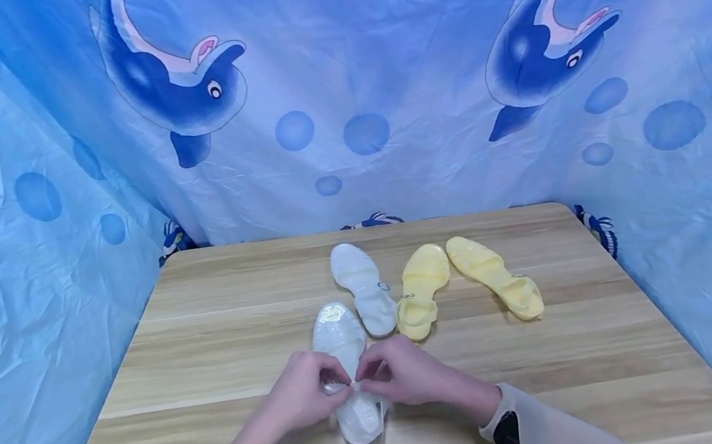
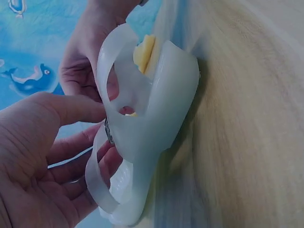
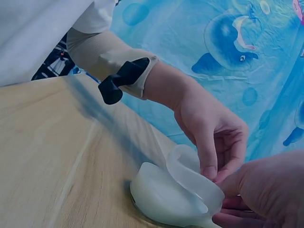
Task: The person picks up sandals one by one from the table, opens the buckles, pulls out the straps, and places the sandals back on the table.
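A translucent white sandal (image 1: 362, 421) lies sole down on the table in front of me, its heel end toward me. My left hand (image 1: 303, 391) pinches its ankle strap (image 2: 111, 57) by the small metal buckle (image 2: 109, 131), thumb and forefinger together. From the other side my right hand (image 1: 408, 372) pinches at the same spot, the fingertips of both hands nearly meeting over the middle of the sandal. In the right wrist view the strap loops up above the heel cup (image 3: 164, 192). My fingers partly hide the buckle there.
Behind the held sandal lies a second white sandal (image 1: 377, 312). To its right are two yellow sandals, one (image 1: 425, 273) close beside it and the other (image 1: 477, 262) slanting to the right. The wooden table (image 1: 209, 329) is backed by a blue dolphin-print curtain (image 1: 324, 70).
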`<action>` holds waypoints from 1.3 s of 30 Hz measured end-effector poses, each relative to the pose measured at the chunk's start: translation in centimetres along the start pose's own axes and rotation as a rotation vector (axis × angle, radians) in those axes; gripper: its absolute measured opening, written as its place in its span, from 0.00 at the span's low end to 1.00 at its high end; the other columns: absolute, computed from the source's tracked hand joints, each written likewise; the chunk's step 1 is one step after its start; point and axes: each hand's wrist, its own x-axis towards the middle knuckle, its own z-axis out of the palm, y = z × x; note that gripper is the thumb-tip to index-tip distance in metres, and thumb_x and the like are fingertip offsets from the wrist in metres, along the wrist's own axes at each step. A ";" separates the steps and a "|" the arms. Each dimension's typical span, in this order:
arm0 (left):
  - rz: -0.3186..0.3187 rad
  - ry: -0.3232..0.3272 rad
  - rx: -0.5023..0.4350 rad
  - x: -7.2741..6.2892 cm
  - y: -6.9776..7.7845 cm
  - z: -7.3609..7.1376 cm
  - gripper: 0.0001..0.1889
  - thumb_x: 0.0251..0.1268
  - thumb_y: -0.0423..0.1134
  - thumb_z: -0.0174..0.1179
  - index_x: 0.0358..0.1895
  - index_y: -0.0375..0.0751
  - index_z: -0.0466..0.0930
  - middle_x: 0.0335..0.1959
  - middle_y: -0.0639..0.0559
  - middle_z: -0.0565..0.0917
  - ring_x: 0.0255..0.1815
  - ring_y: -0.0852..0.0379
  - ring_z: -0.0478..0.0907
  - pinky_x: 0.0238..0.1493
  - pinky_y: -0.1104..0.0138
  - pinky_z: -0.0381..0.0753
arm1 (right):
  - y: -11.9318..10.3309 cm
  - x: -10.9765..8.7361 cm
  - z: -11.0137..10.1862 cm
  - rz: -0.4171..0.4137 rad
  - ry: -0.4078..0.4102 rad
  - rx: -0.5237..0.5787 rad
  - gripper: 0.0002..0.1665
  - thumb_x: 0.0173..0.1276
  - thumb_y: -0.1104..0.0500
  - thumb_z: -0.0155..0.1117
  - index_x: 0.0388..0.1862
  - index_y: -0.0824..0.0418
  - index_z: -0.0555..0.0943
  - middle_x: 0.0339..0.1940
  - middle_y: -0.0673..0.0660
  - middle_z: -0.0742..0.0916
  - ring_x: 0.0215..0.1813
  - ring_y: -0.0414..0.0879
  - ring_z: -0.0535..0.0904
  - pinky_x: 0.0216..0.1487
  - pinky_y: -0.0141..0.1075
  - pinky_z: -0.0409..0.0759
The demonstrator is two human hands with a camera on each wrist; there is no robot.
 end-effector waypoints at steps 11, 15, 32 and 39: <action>0.053 -0.022 -0.051 0.0 -0.5 -0.2 0.05 0.59 0.35 0.75 0.33 0.48 0.88 0.29 0.62 0.87 0.31 0.71 0.80 0.35 0.73 0.84 | 0.1 0.1 0.1 -0.051 0.034 -0.017 0.05 0.68 0.63 0.75 0.42 0.57 0.90 0.37 0.49 0.93 0.38 0.27 0.84 0.41 0.23 0.86; 0.045 -0.020 -0.059 -0.2 -0.5 -0.3 0.03 0.62 0.38 0.76 0.35 0.50 0.91 0.31 0.62 0.90 0.33 0.69 0.83 0.39 0.72 0.86 | 0.1 0.4 0.3 -0.069 0.060 -0.050 0.03 0.67 0.60 0.78 0.38 0.56 0.91 0.33 0.47 0.93 0.34 0.26 0.82 0.39 0.23 0.85; 0.037 0.050 -0.103 -0.7 -1.0 -0.2 0.03 0.61 0.35 0.76 0.34 0.48 0.92 0.30 0.60 0.91 0.32 0.72 0.83 0.37 0.72 0.89 | 0.0 0.9 0.3 -0.048 0.049 -0.057 0.04 0.68 0.58 0.77 0.40 0.52 0.90 0.32 0.43 0.90 0.34 0.27 0.80 0.37 0.24 0.83; 0.069 0.064 -0.097 -0.8 -1.2 -0.2 0.04 0.61 0.34 0.76 0.34 0.48 0.93 0.31 0.59 0.92 0.33 0.72 0.84 0.37 0.73 0.89 | 0.1 1.0 0.2 -0.060 0.051 -0.039 0.03 0.67 0.60 0.77 0.35 0.51 0.92 0.32 0.42 0.93 0.31 0.24 0.78 0.35 0.27 0.85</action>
